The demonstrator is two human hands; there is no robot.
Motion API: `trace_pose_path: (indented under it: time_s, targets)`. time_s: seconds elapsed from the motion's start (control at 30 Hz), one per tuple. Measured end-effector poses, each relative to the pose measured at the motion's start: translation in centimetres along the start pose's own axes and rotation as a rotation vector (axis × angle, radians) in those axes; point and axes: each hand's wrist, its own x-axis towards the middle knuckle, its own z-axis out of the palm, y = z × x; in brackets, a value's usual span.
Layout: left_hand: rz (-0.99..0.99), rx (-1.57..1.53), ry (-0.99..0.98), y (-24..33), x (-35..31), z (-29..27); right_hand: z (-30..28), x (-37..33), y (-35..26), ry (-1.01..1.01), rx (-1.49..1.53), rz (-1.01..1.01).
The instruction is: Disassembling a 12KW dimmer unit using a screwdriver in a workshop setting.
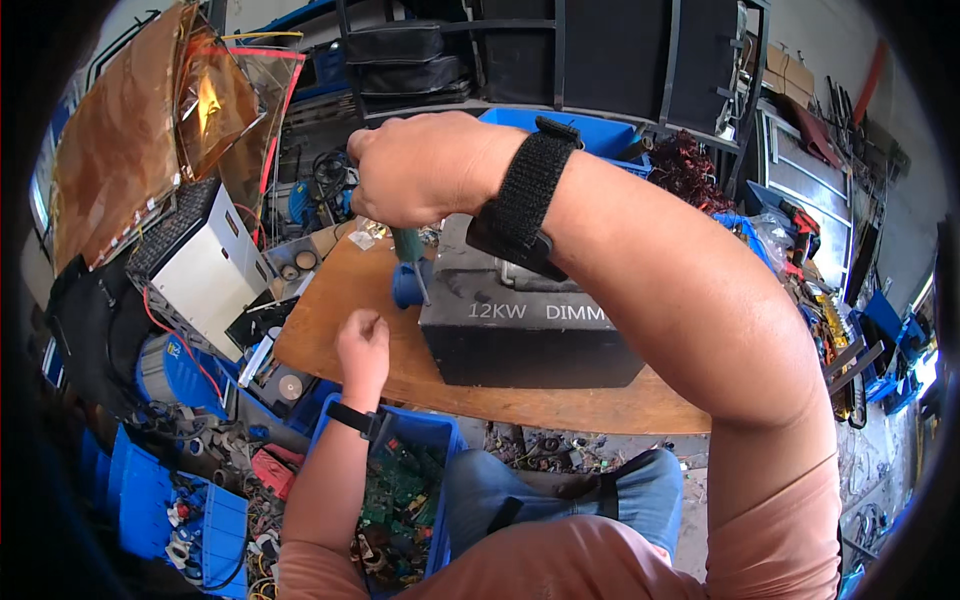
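Observation:
My right hand (415, 170) is raised over the wooden table (320, 330), its fist wrapped round the green handle of a screwdriver (408, 246). The thin metal shaft slants downward past a blue round piece (406, 287), beside the dark box. My left hand (364, 347) is lower, over the table's near edge, with its fingers curled together. Whatever it may pinch is too small or hidden to make out. A heavy black box (530, 345) with white lettering and a metal handle stands on the table, to the right of both hands, partly behind my right forearm.
Below my left forearm, a blue crate (450, 440) holds green circuit boards. Another blue bin (228, 540) with small parts sits at the lower left. A white panelled case (205, 270) leans at the left. Scraps litter the floor, and a blue tub (590, 132) stands behind the table.

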Motion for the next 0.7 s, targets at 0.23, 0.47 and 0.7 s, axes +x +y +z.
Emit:
trace_pose_path:
  time_s: [0.23,0.47,0.7]
  targets:
    - [0.011,-0.288,-0.343,7.3,1.9,-2.1,0.6,-0.8,0.5,0.127,-0.122,-0.047]
    - [-0.042,-0.269,-0.45,8.3,2.6,-2.0,-0.5,-2.1,-0.3,0.066,-0.046,-0.003]
    - [-0.053,-0.256,-0.454,8.9,2.4,-1.6,1.6,-2.2,-0.1,0.335,-0.042,0.061]
